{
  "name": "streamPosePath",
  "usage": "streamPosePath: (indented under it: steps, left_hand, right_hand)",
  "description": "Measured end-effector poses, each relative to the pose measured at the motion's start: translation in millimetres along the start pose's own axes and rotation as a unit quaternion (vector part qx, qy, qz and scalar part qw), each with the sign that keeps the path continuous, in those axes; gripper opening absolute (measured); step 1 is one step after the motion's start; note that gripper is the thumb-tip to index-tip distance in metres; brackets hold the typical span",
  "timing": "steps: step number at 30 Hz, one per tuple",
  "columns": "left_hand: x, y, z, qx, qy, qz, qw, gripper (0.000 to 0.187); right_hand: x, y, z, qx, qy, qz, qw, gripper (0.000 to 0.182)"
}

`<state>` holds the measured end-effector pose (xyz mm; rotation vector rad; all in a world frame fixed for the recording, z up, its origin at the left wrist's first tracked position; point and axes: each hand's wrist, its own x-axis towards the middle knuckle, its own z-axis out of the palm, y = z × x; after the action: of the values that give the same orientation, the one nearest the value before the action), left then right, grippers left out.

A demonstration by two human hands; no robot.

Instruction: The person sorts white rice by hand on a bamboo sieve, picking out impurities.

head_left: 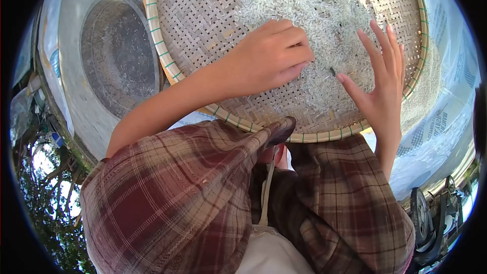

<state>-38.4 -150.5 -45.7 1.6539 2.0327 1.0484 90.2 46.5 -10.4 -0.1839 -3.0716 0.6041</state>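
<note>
A round woven bamboo winnowing tray (187,10), its rim bound with green ties, lies in front of me. White rice grains (284,0) are spread over its middle and far side, with a few dark bits among them. My left hand (276,57) is over the rice near the tray's centre, fingers curled and pinched together; whatever they hold is hidden. To its right, my right hand (383,78) has its fingers spread above the rice. A small dark piece (333,71) shows by the tip of its thumb.
Left of the tray stands a grey oval basin (94,66) with scattered grains inside. Printed plastic sacking (436,122) lies under and around the tray at the right. A wheeled vehicle (420,213) is at the lower right, and tree foliage (48,213) at the lower left.
</note>
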Motion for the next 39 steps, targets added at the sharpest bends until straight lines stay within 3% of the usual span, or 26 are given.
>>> streamPosePath:
  steps: [5, 7, 11, 14, 16, 20, 25, 34, 39]
  left_hand:
    - [3, -4, -1, 0.048, -0.049, 0.065, 0.996, 0.018]
    - [5, -4, -5, 0.153, -0.085, 0.143, 0.974, 0.020]
    - [7, -1, -5, 0.234, -0.119, 0.187, 0.947, 0.020]
    - [6, -3, -3, 0.200, -0.067, 0.162, 0.964, 0.015]
    - [3, 7, -5, -0.084, -0.055, -0.030, 0.994, 0.011]
    - [5, 18, -10, -0.160, -0.121, -0.097, 0.975, 0.009]
    - [4, 16, 2, -0.091, -0.139, 0.028, 0.986, 0.014]
    - [6, 22, 6, 0.013, -0.144, 0.090, 0.985, 0.017]
    - [6, 27, 7, 0.083, -0.167, 0.128, 0.974, 0.014]
  right_hand:
    - [-8, -7, 10, 0.044, -0.021, 0.013, 0.999, 0.069]
    - [-10, -10, 13, 0.015, -0.049, 0.000, 0.999, 0.070]
    - [-7, -15, 20, 0.030, -0.047, 0.000, 0.998, 0.070]
    - [-8, -15, 23, 0.038, -0.036, 0.000, 0.999, 0.069]
    - [-9, -14, 21, 0.045, -0.045, 0.002, 0.998, 0.069]
    - [-11, -12, 19, 0.047, -0.044, 0.000, 0.998, 0.069]
    - [-16, -11, 19, 0.051, -0.017, -0.005, 0.999, 0.059]
    - [-14, -14, 15, 0.077, 0.031, -0.030, 0.996, 0.030]
    - [-17, -15, 16, 0.088, 0.011, -0.061, 0.994, 0.018]
